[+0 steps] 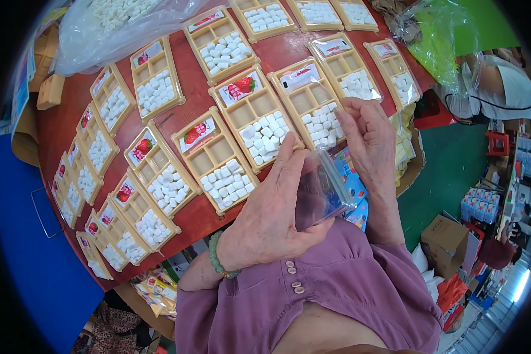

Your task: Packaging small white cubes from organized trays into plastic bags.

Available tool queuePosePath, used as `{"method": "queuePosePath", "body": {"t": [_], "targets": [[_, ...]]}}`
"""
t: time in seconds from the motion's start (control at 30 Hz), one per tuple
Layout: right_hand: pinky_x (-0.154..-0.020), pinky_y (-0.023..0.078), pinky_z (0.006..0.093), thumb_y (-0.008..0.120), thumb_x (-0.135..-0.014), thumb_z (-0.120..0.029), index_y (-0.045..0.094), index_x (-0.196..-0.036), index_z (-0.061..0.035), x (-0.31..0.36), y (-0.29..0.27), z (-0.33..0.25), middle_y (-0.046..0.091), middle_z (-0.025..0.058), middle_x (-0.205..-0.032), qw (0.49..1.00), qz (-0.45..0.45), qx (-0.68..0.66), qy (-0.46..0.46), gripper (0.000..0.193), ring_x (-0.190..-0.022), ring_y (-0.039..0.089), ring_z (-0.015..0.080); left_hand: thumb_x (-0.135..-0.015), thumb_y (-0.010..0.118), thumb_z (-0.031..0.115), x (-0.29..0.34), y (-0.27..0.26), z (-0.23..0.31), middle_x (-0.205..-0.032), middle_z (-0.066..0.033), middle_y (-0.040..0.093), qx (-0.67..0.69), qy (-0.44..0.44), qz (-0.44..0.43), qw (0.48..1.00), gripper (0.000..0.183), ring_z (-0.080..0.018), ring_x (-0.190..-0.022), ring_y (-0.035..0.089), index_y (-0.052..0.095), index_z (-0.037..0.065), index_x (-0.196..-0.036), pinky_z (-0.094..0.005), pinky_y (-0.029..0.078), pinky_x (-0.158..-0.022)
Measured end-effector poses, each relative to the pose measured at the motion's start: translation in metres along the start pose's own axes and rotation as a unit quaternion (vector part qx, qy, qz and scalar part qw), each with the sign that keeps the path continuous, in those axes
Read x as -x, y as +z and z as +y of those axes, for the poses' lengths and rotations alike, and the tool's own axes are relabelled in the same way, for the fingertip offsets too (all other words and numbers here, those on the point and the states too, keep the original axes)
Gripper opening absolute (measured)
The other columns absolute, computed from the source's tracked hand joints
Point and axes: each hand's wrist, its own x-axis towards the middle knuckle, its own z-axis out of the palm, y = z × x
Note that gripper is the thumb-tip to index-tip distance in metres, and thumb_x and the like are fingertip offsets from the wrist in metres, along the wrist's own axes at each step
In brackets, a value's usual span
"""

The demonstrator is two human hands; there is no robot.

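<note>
Red shows between the rows of the bench [68,115], on which we see beige trays [238,109] set out in a bent array, the bend partly due to the lens. Each fully visible tray carries a strawberry-printed card at its far end, two small compartments in the middle and white pieces [265,138] heaped in the near compartment. At the top edge several trays are cut off, and at far left they overlap so closely that we cannot count them surely.

The left hand [271,206] is clamped on a clear plastic cover [327,186], held in front of the mauve blouse [336,265] just off the near edge of the bench; its thumb lies along the lower edge. Because the cover is transparent and shiny, its outline is hard to follow. The right hand [369,141], apart from the left, has thumb and fingers drawn close together by the right edge of a tray — whether they pinch anything, or touch the tray, we cannot tell.

Blue packets [351,174] lie partly hidden behind the cover. A clear bag [79,38] of similar white pieces runs out of view at top left — only its lower part shows.
</note>
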Motion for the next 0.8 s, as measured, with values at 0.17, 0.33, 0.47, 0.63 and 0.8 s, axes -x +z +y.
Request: {"method": "queuePosePath", "body": {"t": [0.17, 0.33, 0.47, 0.63, 0.8], "targets": [[-0.054, 0.045, 0.0258, 0.064, -0.084, -0.006, 0.062, -0.098, -0.0005, -0.004, 0.004, 0.002, 0.056, 0.0085, -0.081, 0.988, 0.051, -0.137, 0.052, 0.016, -0.060, 0.056, 0.0123, -0.066, 0.078, 0.018, 0.006, 0.000, -0.002, -0.138, -0.0281, 0.034, 0.017, -0.036, 0.000, 0.999, 0.100, -0.0319, -0.118, 0.050, 0.017, -0.010, -0.140, -0.0359, 0.041, -0.098], [-0.053, 0.043, 0.0246, 0.064, -0.084, -0.005, 0.062, -0.098, -0.0003, -0.014, 0.005, 0.008, 0.056, 0.0088, -0.085, 0.990, 0.075, -0.118, 0.014, 0.015, -0.059, 0.055, 0.0105, -0.066, 0.078, 0.017, 0.007, -0.003, 0.002, -0.121, -0.0212, 0.050, 0.038, -0.097, -0.030, 0.994, 0.102, -0.0258, -0.107, 0.056, 0.014, -0.009, -0.141, -0.0327, 0.044, -0.091], [-0.055, 0.038, 0.0180, 0.061, -0.088, -0.005, 0.060, -0.099, 0.0011, -0.018, 0.007, 0.001, 0.053, 0.0012, -0.081, 0.995, 0.074, -0.071, -0.012, 0.013, -0.060, 0.047, 0.0030, -0.067, 0.078, 0.017, 0.008, -0.003, -0.001, -0.118, -0.0205, 0.051, 0.053, -0.081, -0.018, 0.995, 0.102, -0.0260, -0.108, 0.055, 0.014, -0.009, -0.142, -0.0322, 0.044, -0.091], [-0.053, 0.040, 0.0227, 0.063, -0.086, -0.005, 0.061, -0.097, -0.0003, -0.018, 0.012, 0.004, 0.055, 0.0062, -0.083, 0.991, 0.094, 0.052, -0.082, 0.013, -0.057, 0.049, 0.0093, -0.067, 0.078, 0.018, 0.008, -0.004, -0.004, -0.140, -0.0285, 0.033, 0.036, -0.033, 0.008, 0.999, 0.100, -0.0332, -0.124, 0.046, 0.017, -0.010, -0.140, -0.0361, 0.038, -0.101], [-0.054, 0.045, 0.0310, 0.062, -0.086, -0.007, 0.061, -0.095, -0.0001, -0.019, 0.014, 0.002, 0.058, 0.0107, -0.085, 0.981, 0.109, 0.115, -0.110, 0.011, -0.061, 0.057, 0.0200, -0.066, 0.079, 0.019, 0.007, -0.005, -0.004, -0.146, -0.0307, 0.020, 0.043, -0.044, -0.017, 0.998, 0.097, -0.0359, -0.131, 0.037, 0.020, -0.009, -0.139, -0.0376, 0.035, -0.104]]}}
